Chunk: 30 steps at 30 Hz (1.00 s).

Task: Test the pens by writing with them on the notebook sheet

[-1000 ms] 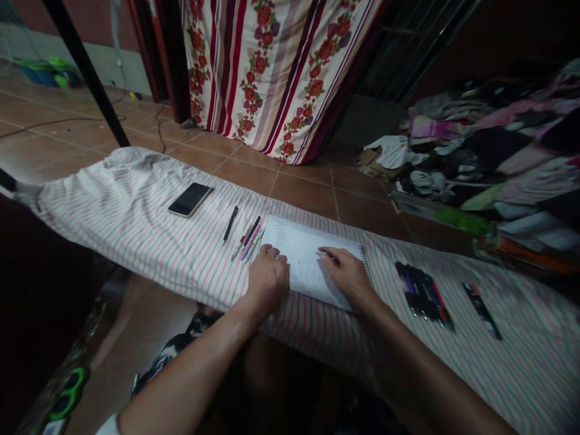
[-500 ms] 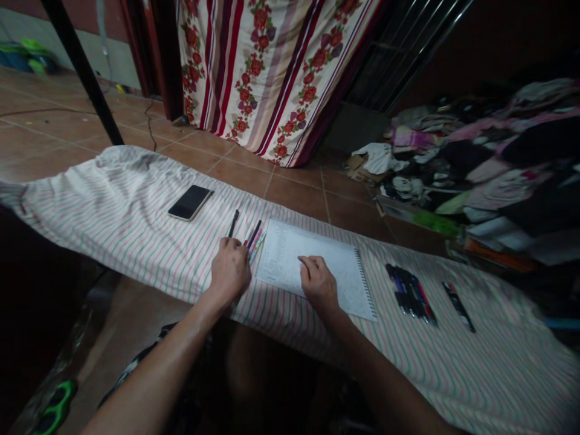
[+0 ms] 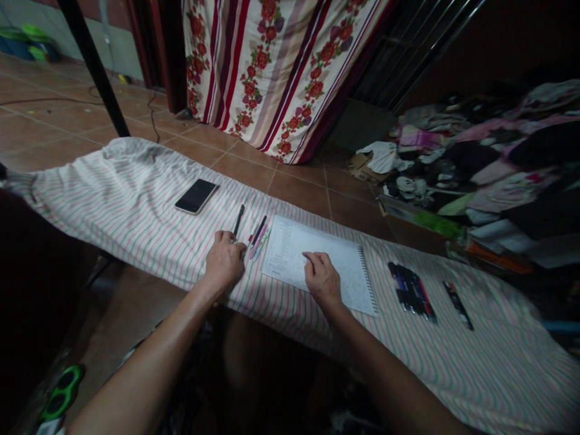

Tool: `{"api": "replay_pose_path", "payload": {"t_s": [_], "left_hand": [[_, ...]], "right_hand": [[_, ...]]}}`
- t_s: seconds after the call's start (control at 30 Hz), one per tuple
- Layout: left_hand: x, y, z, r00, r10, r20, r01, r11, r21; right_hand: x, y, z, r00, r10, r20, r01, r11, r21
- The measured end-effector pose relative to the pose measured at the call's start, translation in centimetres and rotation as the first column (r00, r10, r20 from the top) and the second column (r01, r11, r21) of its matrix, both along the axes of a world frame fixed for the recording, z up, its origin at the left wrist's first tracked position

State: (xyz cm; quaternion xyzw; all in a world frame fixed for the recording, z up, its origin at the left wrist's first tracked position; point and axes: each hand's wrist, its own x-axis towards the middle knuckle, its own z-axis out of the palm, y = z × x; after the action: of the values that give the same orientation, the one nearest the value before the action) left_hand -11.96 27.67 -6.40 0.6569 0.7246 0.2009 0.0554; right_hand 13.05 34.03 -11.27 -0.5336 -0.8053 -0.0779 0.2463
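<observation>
My left hand (image 3: 224,260) rests on the striped cloth, fingers bent down over the lower end of a dark pen (image 3: 238,220). Just right of it lie a black pen (image 3: 260,228), a pink pen (image 3: 255,245) and a light patterned pen (image 3: 263,241). A spiral notebook (image 3: 347,260) lies open to a page of writing, its coil on the right. Over the page is my right hand (image 3: 322,277), fingers curled and index finger forward. A small dark tip shows at that fingertip; what it belongs to is unclear.
A phone (image 3: 196,196) lies to the left on the striped cloth (image 3: 136,211). Several dark pens (image 3: 412,293) sit right of the notebook, with another pen pack or pen (image 3: 457,305) beyond. A floral curtain (image 3: 272,72) hangs behind; clothes (image 3: 489,157) are piled at right.
My left hand has shifted slightly left, uncovering more of the pens beside the notebook. The right hand stays over the page. The camera view has shifted a little.
</observation>
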Motion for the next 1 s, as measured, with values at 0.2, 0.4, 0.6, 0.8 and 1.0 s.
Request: {"api": "replay_pose_path", "payload": {"t_s": [0.2,0.4,0.6,0.8,1.0], "left_hand": [[0.8,0.1,-0.5,0.997,0.051,-0.059,-0.048,0.998,0.046],[1.4,0.4,-0.8,0.989,0.087,-0.115,-0.081,0.995,0.055],[1.5,0.7,-1.3,0.978,0.102,-0.185,-0.089,0.993,0.078],[1.4,0.7,-1.3,0.98,0.086,-0.18,-0.075,0.995,0.07],[1.2,0.9,-1.3,0.981,0.085,-0.176,-0.074,0.995,0.07]], "right_hand": [[0.0,0.0,-0.1,1.0,0.001,-0.014,-0.001,1.0,0.002],[0.1,0.0,0.0,1.0,0.022,-0.008,-0.022,1.0,0.004],[0.1,-0.2,0.1,0.999,0.028,-0.023,-0.029,1.0,-0.001],[0.0,-0.1,0.1,0.999,0.037,-0.028,-0.036,0.999,0.022],[0.0,-0.1,0.2,1.0,0.021,-0.015,-0.021,1.0,0.009]]}}
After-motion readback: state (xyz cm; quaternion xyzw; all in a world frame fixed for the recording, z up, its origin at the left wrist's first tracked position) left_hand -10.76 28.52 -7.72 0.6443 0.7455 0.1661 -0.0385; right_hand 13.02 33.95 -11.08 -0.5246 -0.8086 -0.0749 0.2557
